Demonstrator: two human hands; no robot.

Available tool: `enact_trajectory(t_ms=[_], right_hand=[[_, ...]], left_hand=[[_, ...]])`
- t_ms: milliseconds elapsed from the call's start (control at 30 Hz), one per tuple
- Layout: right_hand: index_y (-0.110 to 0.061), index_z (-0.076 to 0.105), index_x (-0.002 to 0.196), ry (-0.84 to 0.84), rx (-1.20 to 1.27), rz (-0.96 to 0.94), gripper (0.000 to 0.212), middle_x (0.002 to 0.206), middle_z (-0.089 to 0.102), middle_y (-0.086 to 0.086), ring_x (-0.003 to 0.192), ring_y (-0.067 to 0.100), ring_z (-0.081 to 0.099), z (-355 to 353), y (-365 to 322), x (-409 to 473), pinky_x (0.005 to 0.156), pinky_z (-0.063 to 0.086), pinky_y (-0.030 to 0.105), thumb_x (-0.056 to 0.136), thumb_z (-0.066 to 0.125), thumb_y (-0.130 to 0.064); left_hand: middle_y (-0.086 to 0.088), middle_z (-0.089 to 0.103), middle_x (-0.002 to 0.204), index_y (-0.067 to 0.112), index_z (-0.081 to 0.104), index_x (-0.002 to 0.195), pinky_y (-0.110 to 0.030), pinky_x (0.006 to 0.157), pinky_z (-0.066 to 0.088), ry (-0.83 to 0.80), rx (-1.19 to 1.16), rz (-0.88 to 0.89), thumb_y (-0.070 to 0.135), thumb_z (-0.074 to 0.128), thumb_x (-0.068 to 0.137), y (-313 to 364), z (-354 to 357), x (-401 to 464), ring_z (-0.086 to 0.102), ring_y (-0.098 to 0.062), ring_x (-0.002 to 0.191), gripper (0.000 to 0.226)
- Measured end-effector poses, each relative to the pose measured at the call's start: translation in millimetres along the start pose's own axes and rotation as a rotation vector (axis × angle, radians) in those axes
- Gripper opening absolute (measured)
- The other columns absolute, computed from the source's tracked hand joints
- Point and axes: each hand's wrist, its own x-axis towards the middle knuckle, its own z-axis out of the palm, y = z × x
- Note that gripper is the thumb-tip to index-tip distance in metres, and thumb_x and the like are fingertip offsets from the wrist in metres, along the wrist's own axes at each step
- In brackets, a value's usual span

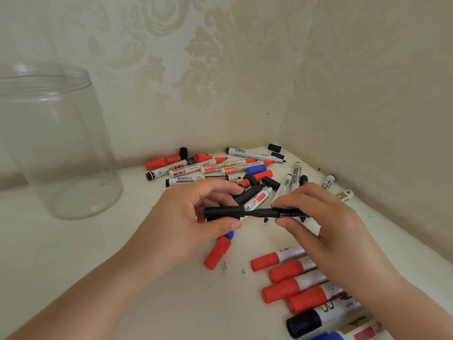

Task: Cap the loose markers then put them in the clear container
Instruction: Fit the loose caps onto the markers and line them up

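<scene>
Black cap (pixel 224 212) in left hand (pixel 196 217), black marker (pixel 279 213) in right hand (pixel 326 217). Both hands pinch thumb against curled fingers, held just above the table (pixel 98 278), well right of the jar (pixel 56 141). Cap mouth and marker nib meet between the hands; looks part seated, my read, not clicked home.

Risks:
- Cap goes on skewed if the two aren't in line; nib gets crushed or smears ink on the fingers (pixel 289 204). Ink specks (pixel 224 266) already dot the table right of the jar.
- Half-seated cap pops off once dropped in the jar.
- Left forearm sits nearest the jar; a wide sweep could knock it. It stands upright, mouth open, nothing inside.
- Loose red cap (pixel 218 252) under the left hand could roll off when the hand shifts.

Counts, rough where things overlap:
- Jar: 1.
- Held: 1 marker, 1 cap.
- Capped row (pixel 306 290), far right of the jar and nearest the camera: 4 red, 1 black, 1 blue at the frame edge; right wrist may hide more.
- Uncapped pile (pixel 220 168), right of the jar by the wall: about 10 to 12 markers, can't split them cleanly.
- Loose caps in and around the pile: roughly 4 red, 5 black, 1 blue, plus a blue one (pixel 229 234) peeking out under the left hand.
</scene>
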Motion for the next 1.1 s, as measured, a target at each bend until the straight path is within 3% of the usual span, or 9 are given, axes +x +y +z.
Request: enact_trajectory(t_ms=[67,167,267,367,567,700,834,967,1101], right_hand=[[-0.027,0.066,0.101,0.005,-0.005,-0.013,0.028,0.092,0.059,-0.013,0.085,0.004,0.055,-1.4,-1.5,0.0,0.075,0.043,0.02,0.083,0.049,-0.038],[-0.025,0.068,0.098,0.012,-0.008,-0.052,0.024,0.088,0.06,-0.011,0.081,0.005,0.056,-1.4,-5.7,0.0,0.07,0.045,0.023,0.083,0.052,-0.035],[-0.023,0.069,0.097,0.029,-0.04,-0.102,0.023,0.083,0.064,-0.008,0.075,0.01,0.059,-0.7,-10.1,0.5,0.063,0.05,0.03,0.083,0.053,-0.034],[-0.026,0.071,0.098,0.0,-0.094,-0.1,0.026,0.073,0.064,-0.011,0.063,0.002,0.052,-3.0,-11.3,0.2,0.053,0.05,0.029,0.085,0.051,-0.038],[-0.035,0.068,0.093,-0.152,-0.103,-0.073,0.025,0.067,0.06,-0.019,0.064,-0.003,0.049,-1.7,-19.2,-3.7,0.054,0.04,0.015,0.084,0.048,-0.045],[-0.037,0.066,0.092,-0.132,-0.003,0.004,0.024,0.069,0.063,-0.021,0.066,-0.005,0.055,-0.3,-22.3,-5.2,0.06,0.044,0.018,0.081,0.047,-0.048],[-0.038,0.064,0.094,-0.129,0.023,0.06,0.028,0.072,0.066,-0.02,0.066,-0.004,0.06,0.9,-27.4,-5.8,0.055,0.048,0.019,0.079,0.045,-0.052],[-0.053,0.058,0.1,-0.228,0.172,0.139,0.026,0.082,0.066,-0.018,0.071,0.001,0.061,-3.8,-28.9,-1.2,0.063,0.048,0.021,0.08,0.043,-0.061],[-0.053,0.059,0.078,-0.292,0.231,0.244,0.018,0.074,0.063,-0.023,0.058,-0.002,0.054,-10.2,-14.4,2.8,0.056,0.04,0.01,0.085,0.048,-0.042]], left_hand=[[0.021,0.069,0.081,0.039,0.066,0.089,-0.018,0.066,0.048,0.0,0.074,0.011,0.01,0.078,0.065,0.5,0.7,-0.9,0.064,-0.003,0.078,0.04],[0.027,0.068,0.083,0.044,0.063,0.087,-0.007,0.068,0.041,-0.038,0.169,0.046,0.017,0.078,0.067,-2.1,1.4,-1.6,0.062,0.006,0.082,0.037],[0.024,0.066,0.079,0.044,0.063,0.084,-0.01,0.064,0.04,-0.109,0.316,0.075,0.044,0.062,0.074,-3.4,4.2,-2.3,0.059,0.004,0.074,0.009],[0.014,0.063,0.071,0.039,0.056,0.076,-0.019,0.055,0.04,-0.167,0.436,0.077,0.063,0.036,0.07,-6.7,5.0,-3.3,0.054,-0.004,0.062,0.032],[0.015,0.045,0.059,0.03,0.052,0.088,-0.022,0.051,0.034,-0.243,0.67,0.208,0.065,0.027,0.083,-14.6,11.6,-8.0,0.045,-0.003,0.055,0.044],[0.017,0.038,0.055,0.03,0.048,0.085,-0.016,0.044,0.022,-0.252,0.674,0.262,0.063,0.025,0.08,-18.4,10.7,-8.9,0.036,0.001,0.046,0.041],[0.015,0.043,0.056,0.032,0.049,0.083,-0.019,0.045,0.029,-0.239,0.616,0.256,0.06,0.033,0.081,-18.1,7.8,-8.3,0.044,-0.004,0.052,0.032],[0.002,0.061,0.068,0.03,0.059,0.081,-0.024,0.051,0.039,-0.201,0.343,0.156,0.062,0.047,0.081,-6.9,12.8,-6.0,0.056,-0.013,0.058,0.034],[0.008,0.062,0.066,0.029,0.065,0.084,-0.015,0.054,0.04,-0.037,0.11,-0.055,0.068,0.033,0.083,-7.7,6.3,0.9,0.05,-0.002,0.054,0.051]])
